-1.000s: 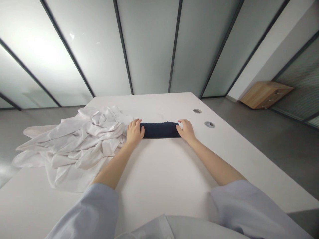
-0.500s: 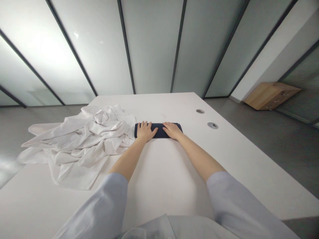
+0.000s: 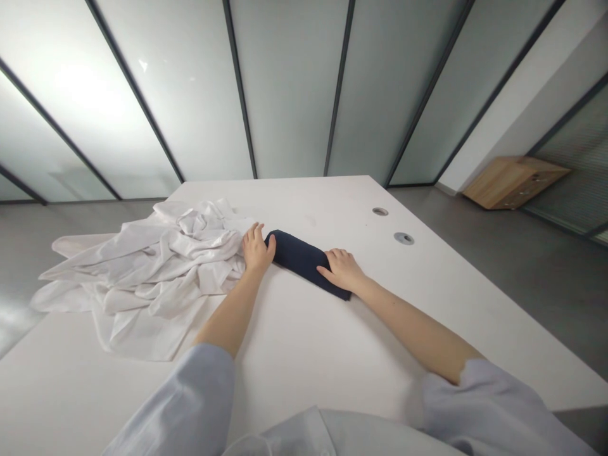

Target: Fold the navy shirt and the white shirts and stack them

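Note:
A folded navy cloth (image 3: 300,258), a narrow, thick strip, lies slantwise on the white table (image 3: 313,354), its right end nearer to me. My left hand (image 3: 258,251) is at the cloth's far left end, fingers spread and pointing away, the thumb touching that end. My right hand (image 3: 342,271) holds the right end, thumb lying on top and fingers over the far side. What the right fingertips press on is partly hidden. Close beside my left hand is a heap of crumpled white fabric (image 3: 161,266).
The white fabric hangs over the table's left edge. Two round cable holes, a farther one (image 3: 380,211) and a nearer one (image 3: 403,238), sit toward the right edge. A wooden cabinet (image 3: 513,182) stands on the floor at the right, and frosted glass panels (image 3: 289,95) rise behind the table.
The navy cloth has turned from lying straight across to slanting, its right end coming toward me. My left hand has shifted left to its end; my right hand has moved nearer and slightly right.

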{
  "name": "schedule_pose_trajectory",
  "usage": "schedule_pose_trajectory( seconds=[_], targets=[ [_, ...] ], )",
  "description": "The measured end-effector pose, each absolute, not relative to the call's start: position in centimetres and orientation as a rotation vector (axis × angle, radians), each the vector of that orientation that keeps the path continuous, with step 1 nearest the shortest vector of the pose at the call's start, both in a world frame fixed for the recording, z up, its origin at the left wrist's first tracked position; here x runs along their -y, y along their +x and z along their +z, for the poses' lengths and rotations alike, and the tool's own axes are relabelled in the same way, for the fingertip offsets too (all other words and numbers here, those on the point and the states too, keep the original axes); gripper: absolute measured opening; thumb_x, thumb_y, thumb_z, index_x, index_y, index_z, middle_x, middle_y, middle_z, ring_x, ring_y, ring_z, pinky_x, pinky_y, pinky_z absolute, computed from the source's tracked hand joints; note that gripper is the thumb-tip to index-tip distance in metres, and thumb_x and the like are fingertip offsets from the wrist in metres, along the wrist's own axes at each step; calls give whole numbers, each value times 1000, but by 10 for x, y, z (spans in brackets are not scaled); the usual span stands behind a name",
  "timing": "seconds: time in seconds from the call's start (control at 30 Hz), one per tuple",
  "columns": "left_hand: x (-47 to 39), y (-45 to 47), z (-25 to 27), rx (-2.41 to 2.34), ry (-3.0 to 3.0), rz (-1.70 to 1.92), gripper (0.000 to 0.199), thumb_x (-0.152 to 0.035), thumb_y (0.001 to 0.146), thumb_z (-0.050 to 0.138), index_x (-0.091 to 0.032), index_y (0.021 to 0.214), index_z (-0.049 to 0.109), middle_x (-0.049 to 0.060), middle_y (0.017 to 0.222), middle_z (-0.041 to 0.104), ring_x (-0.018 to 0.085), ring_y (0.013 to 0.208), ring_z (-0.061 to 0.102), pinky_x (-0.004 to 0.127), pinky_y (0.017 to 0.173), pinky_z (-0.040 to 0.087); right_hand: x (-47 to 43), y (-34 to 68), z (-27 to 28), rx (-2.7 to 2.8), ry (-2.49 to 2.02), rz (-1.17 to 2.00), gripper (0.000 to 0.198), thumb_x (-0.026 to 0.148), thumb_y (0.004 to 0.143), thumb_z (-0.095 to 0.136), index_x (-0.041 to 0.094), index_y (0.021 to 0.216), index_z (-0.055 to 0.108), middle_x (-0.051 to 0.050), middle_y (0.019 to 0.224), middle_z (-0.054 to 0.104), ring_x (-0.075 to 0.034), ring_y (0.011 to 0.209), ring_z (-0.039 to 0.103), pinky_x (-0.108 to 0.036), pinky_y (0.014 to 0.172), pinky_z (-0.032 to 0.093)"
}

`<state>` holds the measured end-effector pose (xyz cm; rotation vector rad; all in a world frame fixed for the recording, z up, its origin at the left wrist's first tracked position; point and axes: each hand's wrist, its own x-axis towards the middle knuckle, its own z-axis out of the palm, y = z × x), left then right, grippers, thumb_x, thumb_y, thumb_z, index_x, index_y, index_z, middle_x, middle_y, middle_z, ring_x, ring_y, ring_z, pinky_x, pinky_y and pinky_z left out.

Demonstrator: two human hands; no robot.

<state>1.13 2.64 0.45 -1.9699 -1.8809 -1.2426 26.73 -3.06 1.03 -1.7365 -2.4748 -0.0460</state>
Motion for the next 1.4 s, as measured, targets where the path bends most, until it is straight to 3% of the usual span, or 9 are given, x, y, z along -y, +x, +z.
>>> schedule_pose_trajectory(
  seconds=[0.13,0.23,0.6,0.83,1.1,1.27,1.4],
  targets=[
    [-30,9,1,1831,-1998,-1365,38,-31,90,47,-15,123,54,17,130,55,28,125,47,44,108,35,34,264,3,2620,-1457,-37,69,59,92,43,23,150,34,-13,157,27,-35,143,24,-50,113,24],
    [-32,7,-2,1829,-2039,-1382,34,-30,90,47,-16,120,56,16,128,55,28,124,48,44,107,36,32,258,-1,2715,-1412,52,71,64,90,43,29,151,33,-11,159,23,-37,143,23,-54,112,24],
    [-41,1,-13,1872,-2068,-1415,29,-29,87,50,-16,113,55,16,116,60,29,114,54,46,102,41,-24,314,3,2344,-1963,41,62,55,94,34,25,148,37,-10,158,26,-35,142,27,-54,111,28],
    [-41,1,-15,1884,-2063,-1418,29,-30,86,51,-18,112,54,15,114,60,30,112,55,46,99,43,-57,416,4,1894,-2363,-97,58,54,92,37,19,136,50,-17,143,46,-38,127,44,-57,103,33],
    [-40,0,-15,1910,-2083,-1393,30,-29,85,51,-18,113,53,14,114,61,28,110,58,44,98,44,-68,477,0,1667,-2550,-97,59,55,92,38,18,135,53,-21,142,45,-40,126,43,-59,103,29],
    [-37,3,-12,1978,-2122,-1336,29,-27,84,53,-17,111,56,13,110,64,26,104,61,42,94,47,-76,477,-3,1776,-2453,-235,45,30,91,43,18,133,54,-19,138,51,-36,127,42,-58,105,26],
    [-34,6,-8,2060,-2236,-1218,23,-27,86,51,-17,105,60,11,103,67,23,95,64,37,87,49,-76,439,1,1864,-2251,-315,57,18,85,46,14,142,42,-20,139,49,-33,128,41,-54,107,26]
  ],
)
